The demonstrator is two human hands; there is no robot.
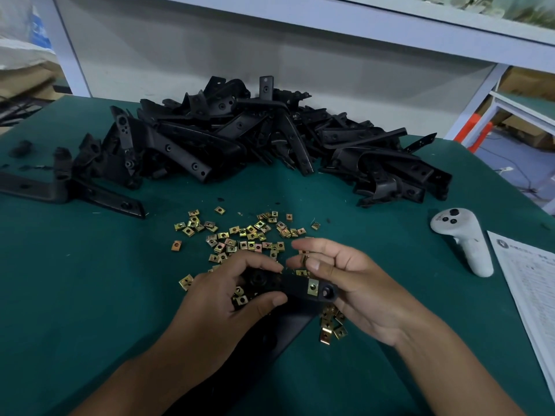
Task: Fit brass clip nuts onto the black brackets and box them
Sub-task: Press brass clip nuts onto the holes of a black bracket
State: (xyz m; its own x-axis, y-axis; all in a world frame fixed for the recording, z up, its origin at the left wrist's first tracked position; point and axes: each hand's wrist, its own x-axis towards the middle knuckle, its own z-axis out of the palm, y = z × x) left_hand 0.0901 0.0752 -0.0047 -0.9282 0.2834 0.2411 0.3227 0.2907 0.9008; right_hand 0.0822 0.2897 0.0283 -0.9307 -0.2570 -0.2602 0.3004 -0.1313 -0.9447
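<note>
My left hand (pixel 231 295) grips a black bracket (pixel 295 288) near the front middle of the green table. One brass clip nut (pixel 313 287) sits fitted on the bracket's right end, beside a round hole. My right hand (pixel 354 283) supports that end from below and pinches a loose clip nut (pixel 304 259) between thumb and forefinger just above the bracket. Several loose brass clip nuts (pixel 240 235) lie scattered beyond my hands, and more (pixel 332 327) lie under my right hand. A large pile of black brackets (pixel 255 136) fills the back of the table.
A long black bracket (pixel 75 190) lies apart at the left. A white hand controller (pixel 464 238) rests at the right, next to a printed paper sheet (pixel 528 283) at the table's right edge. White shelf posts and cardboard boxes stand behind the table.
</note>
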